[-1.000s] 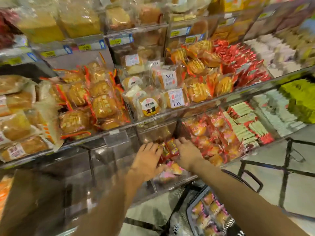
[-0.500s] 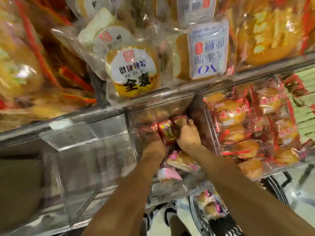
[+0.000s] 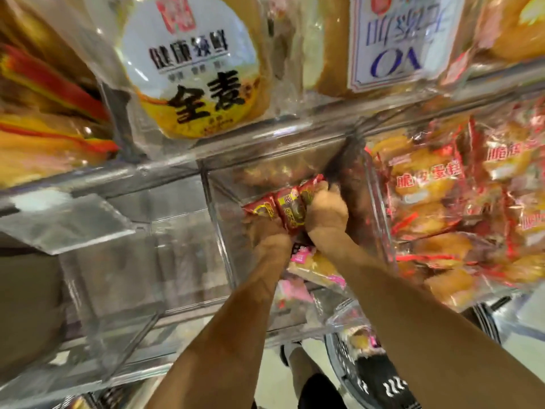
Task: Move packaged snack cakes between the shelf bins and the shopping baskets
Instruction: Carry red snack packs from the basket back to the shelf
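Up above the left hand [image 3: 262, 231] sits a clear bag of bread [image 3: 265, 93] with a round white-and-yellow label printed in bold black characters. Above the right hand [image 3: 327, 214] is another clear bag [image 3: 333, 54], its rectangular white label with blue lettering turned upside down. Far to the left of both hands, blurred wrappers striped orange and red [image 3: 44, 113] fill the upper shelf. A shiny shelf rail [image 3: 165, 169] runs across just above the hands. Left of the left hand, a clear plastic tag holder [image 3: 65, 222] juts out from that rail, tilted. Below the hands, between the forearms, show pale floor [image 3: 271, 379], a foot in a light sock [image 3: 292, 351] and a dark-clad leg [image 3: 318, 391].
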